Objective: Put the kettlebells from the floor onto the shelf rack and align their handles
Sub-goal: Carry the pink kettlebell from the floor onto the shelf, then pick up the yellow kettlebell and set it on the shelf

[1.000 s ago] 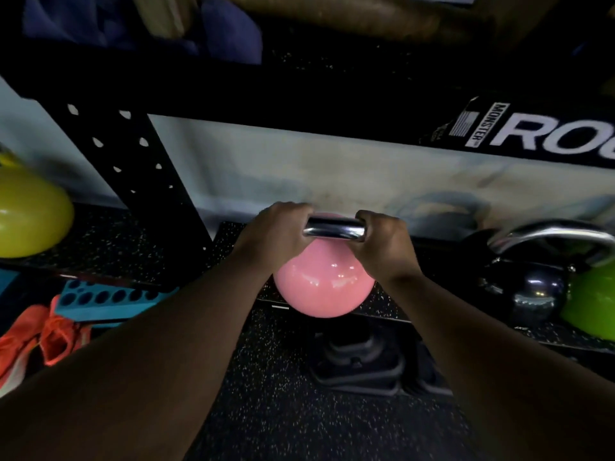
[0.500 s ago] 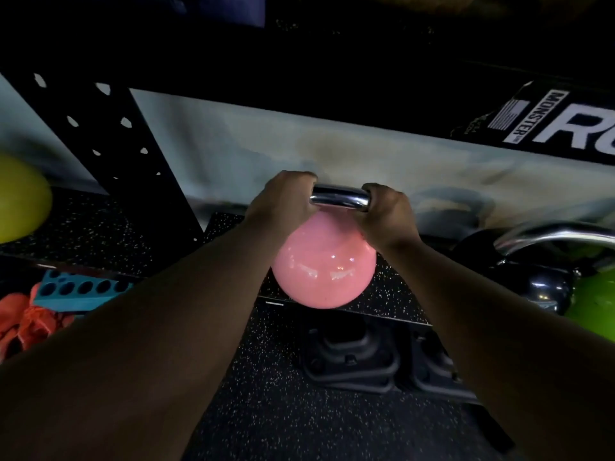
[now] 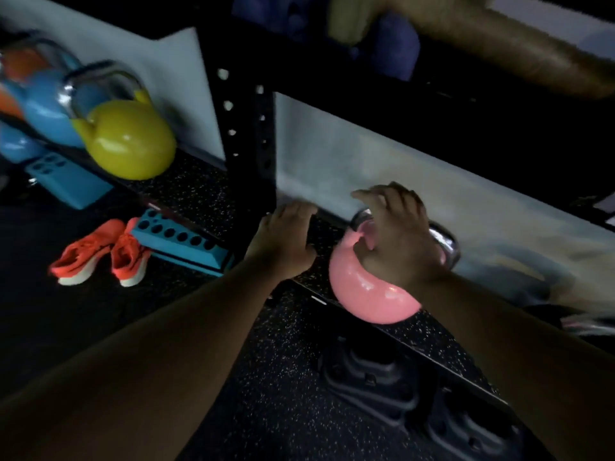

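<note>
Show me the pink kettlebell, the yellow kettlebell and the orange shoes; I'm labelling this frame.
pink kettlebell (image 3: 369,294), head view, on its round body.
yellow kettlebell (image 3: 128,143), head view, on its round body.
orange shoes (image 3: 128,257), head view, on the right shoe's upper.

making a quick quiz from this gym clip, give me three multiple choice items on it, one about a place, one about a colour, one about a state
1. Where does the pink kettlebell sit?
A. on the rack's lower shelf
B. on the floor by the shoes
C. on the top shelf

2. What colour are the shoes on the floor?
A. blue
B. orange
C. black

3. What is the left hand doing?
A. gripping the kettlebell handle
B. lifting a shoe
C. resting off the kettlebell, beside it

Answers:
1 A, its base rests at the speckled shelf's front edge.
2 B, the uppers are orange with white soles.
3 C, only the right hand lies over the chrome handle; the left touches nothing pink.
</note>
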